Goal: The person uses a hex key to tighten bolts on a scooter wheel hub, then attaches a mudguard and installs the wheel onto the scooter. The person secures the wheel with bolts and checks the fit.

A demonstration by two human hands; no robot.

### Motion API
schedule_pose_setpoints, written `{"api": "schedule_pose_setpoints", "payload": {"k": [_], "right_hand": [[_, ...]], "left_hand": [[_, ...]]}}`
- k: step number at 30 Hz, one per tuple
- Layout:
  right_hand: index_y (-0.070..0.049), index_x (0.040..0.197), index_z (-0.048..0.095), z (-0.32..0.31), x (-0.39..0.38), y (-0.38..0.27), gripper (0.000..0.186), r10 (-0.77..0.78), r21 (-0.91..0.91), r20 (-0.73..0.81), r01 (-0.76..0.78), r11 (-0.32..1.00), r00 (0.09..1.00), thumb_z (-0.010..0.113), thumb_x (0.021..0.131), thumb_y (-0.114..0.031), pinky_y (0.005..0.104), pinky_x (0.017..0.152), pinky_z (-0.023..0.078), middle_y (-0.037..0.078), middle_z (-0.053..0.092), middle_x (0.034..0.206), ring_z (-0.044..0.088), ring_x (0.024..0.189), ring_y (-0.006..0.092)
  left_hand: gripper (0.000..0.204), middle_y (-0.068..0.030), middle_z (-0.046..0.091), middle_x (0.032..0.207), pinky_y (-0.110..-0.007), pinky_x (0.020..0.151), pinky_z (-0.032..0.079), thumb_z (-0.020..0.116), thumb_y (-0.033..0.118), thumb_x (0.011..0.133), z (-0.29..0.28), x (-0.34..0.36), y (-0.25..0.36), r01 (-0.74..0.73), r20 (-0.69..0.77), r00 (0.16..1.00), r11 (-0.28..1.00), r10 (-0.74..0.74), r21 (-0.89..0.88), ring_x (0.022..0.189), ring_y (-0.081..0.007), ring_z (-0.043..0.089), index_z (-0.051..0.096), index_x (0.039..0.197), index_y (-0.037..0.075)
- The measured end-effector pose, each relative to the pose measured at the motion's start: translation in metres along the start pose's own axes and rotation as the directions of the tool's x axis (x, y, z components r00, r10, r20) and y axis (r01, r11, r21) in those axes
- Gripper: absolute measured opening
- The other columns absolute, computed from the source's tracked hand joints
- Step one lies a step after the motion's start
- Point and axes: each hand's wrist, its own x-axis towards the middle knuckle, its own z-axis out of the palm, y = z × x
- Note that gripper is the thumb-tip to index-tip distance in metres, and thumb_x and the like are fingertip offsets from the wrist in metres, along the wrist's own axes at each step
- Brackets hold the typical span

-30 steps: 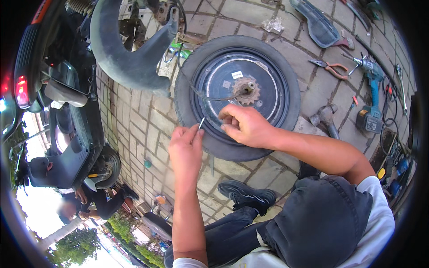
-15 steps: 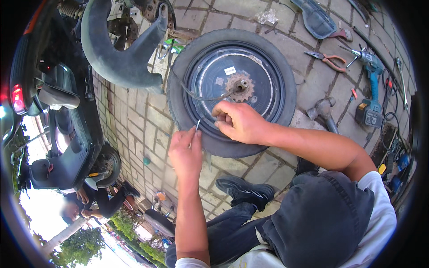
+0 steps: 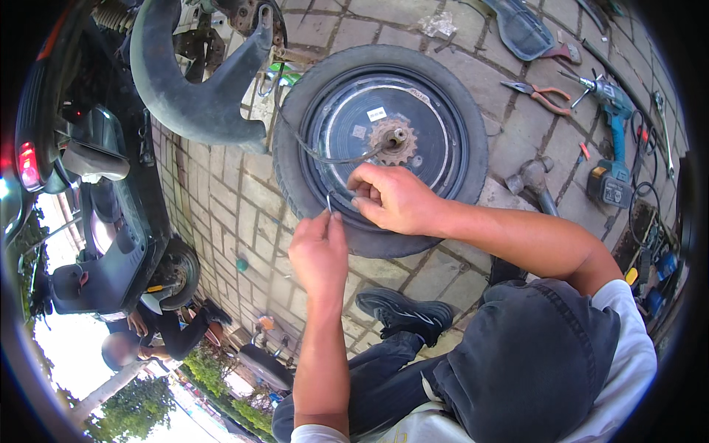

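Observation:
A wheel with a black tyre (image 3: 465,96) lies flat on the paving. In its dark hub (image 3: 336,122) sits a rusty toothed sprocket (image 3: 395,151) around a short axle, with a black cable (image 3: 314,153) running out to the left. My left hand (image 3: 319,251) is closed at the tyre's near left edge, pinching a small thin pale strip (image 3: 329,201) that points up. Just right of it, my right hand (image 3: 399,199) is curled over the near part of the rim. Its fingertips are pressed together, and what they hold, if anything, is hidden.
Pliers (image 3: 543,96), a cordless drill (image 3: 613,125) and a hammer (image 3: 533,177) lie to the right. A grey curved fender (image 3: 196,111) reaches in at the upper left. A scooter (image 3: 111,244) stands at the left, with another person (image 3: 177,336) beside it.
My left hand has moved slightly right and tilted, bringing the pale strip a little closer to the rim. My right hand has hardly moved.

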Motion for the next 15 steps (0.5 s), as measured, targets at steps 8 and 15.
{"api": "schedule_pose_setpoints", "payload": {"k": [8,15], "right_hand": [[0.001,0.1,0.059,0.001,0.001,0.001,0.021,0.005,-0.005,-0.004,-0.005,1.0,1.0,0.068,0.081,-0.004,0.0337,0.061,0.049,0.011,0.062,0.072,0.062,0.064,0.0218],[0.001,0.1,0.059,0.0,0.001,0.0,0.021,0.021,-0.011,0.0,-0.021,1.0,1.0,0.068,0.081,-0.004,0.0335,0.061,0.049,0.012,0.062,0.073,0.063,0.065,0.0222]], "left_hand": [[0.016,-0.0128,0.057,0.069,-0.035,0.06,0.045,0.073,0.009,0.083,0.0,-0.001,0.002,-0.035,-0.002,0.999,0.998,0.035,0.051,0.061,-0.0234,0.056,0.073,0.096,-0.002],[0.013,-0.0145,0.057,0.072,-0.044,0.062,0.046,0.07,0.009,0.08,-0.013,0.011,-0.004,-0.163,0.04,0.987,0.977,0.158,0.139,0.068,-0.0342,0.058,0.073,0.091,0.003]]}}
